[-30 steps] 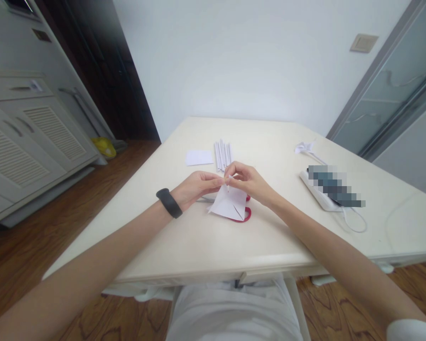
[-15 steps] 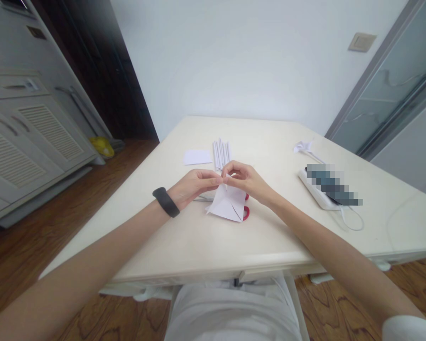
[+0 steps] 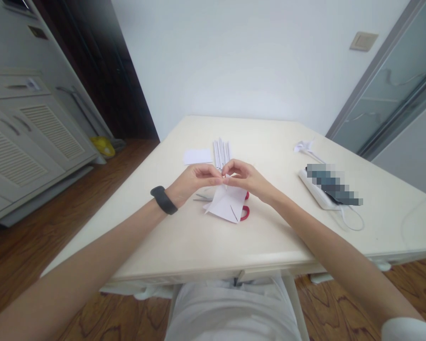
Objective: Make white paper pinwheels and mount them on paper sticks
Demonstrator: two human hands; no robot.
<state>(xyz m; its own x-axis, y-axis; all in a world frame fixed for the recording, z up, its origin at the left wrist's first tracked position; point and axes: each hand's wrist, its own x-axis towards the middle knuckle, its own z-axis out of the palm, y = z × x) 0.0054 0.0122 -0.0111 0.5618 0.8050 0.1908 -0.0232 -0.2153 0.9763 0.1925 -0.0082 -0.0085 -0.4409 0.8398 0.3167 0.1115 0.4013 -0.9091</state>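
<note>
A square of white paper [image 3: 224, 204] with a slit near its lower corner hangs between my two hands above the table. My left hand [image 3: 196, 181], wearing a black band on the wrist, pinches its top edge between thumb and fingers. Right beside it, my right hand [image 3: 247, 179] pinches the same edge, and the fingertips of both nearly touch. Under the paper lie scissors; one red handle [image 3: 246, 214] shows at the right and the metal blades [image 3: 200, 197] stick out at the left. Their middle is hidden.
Beyond my hands lie several thin white paper rolls [image 3: 221, 150] and a flat white paper piece [image 3: 198, 157]. At the right are a white paper pinwheel on a stick [image 3: 303, 146] and a white box [image 3: 311, 190] with a blurred dark device on it and a cable [image 3: 355, 228].
The paper has tilted slightly, its lower part swinging a little left, so more of the scissors' blades shows. My left hand has risen slightly; both hands keep their pinch.
</note>
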